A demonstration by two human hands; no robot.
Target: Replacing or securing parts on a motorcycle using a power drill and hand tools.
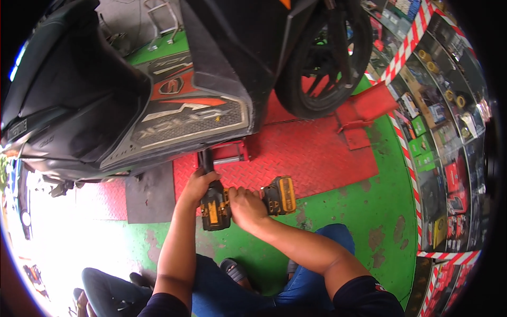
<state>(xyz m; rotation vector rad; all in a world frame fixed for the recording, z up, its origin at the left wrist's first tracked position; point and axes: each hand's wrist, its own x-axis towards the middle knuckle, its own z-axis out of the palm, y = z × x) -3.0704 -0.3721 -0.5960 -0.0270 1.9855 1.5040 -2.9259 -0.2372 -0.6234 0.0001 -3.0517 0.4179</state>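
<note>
A yellow-and-black cordless impact wrench (216,210) points away from me, its black nose reaching in beneath the side edge of a black scooter (227,58). My right hand (247,207) is closed round its handle, between the motor body and the battery pack (285,195) on the right. At the front of the tool, my left hand (198,186) grips the black nose, thumb lying across the top. What the nose touches under the scooter's floorboard (190,119) is hidden from here. Just right of the nose shows a red metal frame with a silver bar (227,158).
The scooter stands over a red checker-plate platform (311,153), its front wheel (322,63) beside a red wheel clamp (364,113). Glass display cases (438,137) edged with red-white tape line the right. Another person's jeans-clad leg (108,288) is at lower left. Green floor (359,238) lies around me.
</note>
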